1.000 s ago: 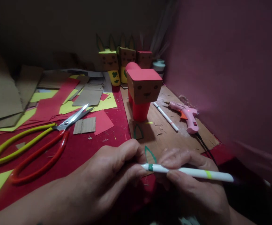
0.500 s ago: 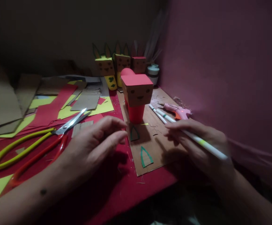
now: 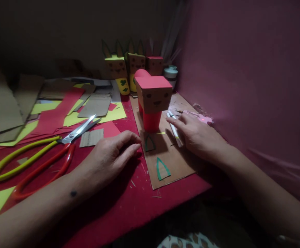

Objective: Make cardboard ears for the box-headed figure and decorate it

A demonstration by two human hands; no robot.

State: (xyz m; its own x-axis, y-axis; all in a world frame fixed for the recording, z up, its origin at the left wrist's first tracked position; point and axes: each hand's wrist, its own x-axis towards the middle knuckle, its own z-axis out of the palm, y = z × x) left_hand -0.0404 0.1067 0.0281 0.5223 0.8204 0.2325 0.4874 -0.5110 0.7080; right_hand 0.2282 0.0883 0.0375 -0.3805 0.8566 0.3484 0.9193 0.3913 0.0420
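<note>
My left hand (image 3: 116, 150) rests at the left edge of a cardboard sheet (image 3: 183, 163), loosely curved with nothing visible in it. On that sheet my right hand (image 3: 191, 132) lies over two white marker pens (image 3: 175, 129), its index finger stretched across them. The pens lie side by side, partly hidden by the hand. A cardboard ear shape with a green outline (image 3: 163, 169) is near the sheet's front, and a second green-outlined ear (image 3: 150, 143) lies behind it. Just beyond stands a red paper figure (image 3: 153, 98) with a box head and a drawn face.
Large scissors (image 3: 71, 137) with yellow and red handles lie open at left. Cardboard pieces (image 3: 95, 105) and coloured paper (image 3: 59, 113) cover the back left. Eared box figures (image 3: 116, 67) and a jar (image 3: 170, 73) stand behind. A pink glue gun (image 3: 203, 118) lies beside the wall.
My right hand has moved forward and left, lowering the marker pen beside the other one on the cardboard. My left hand has settled lower, its fingers closer together.
</note>
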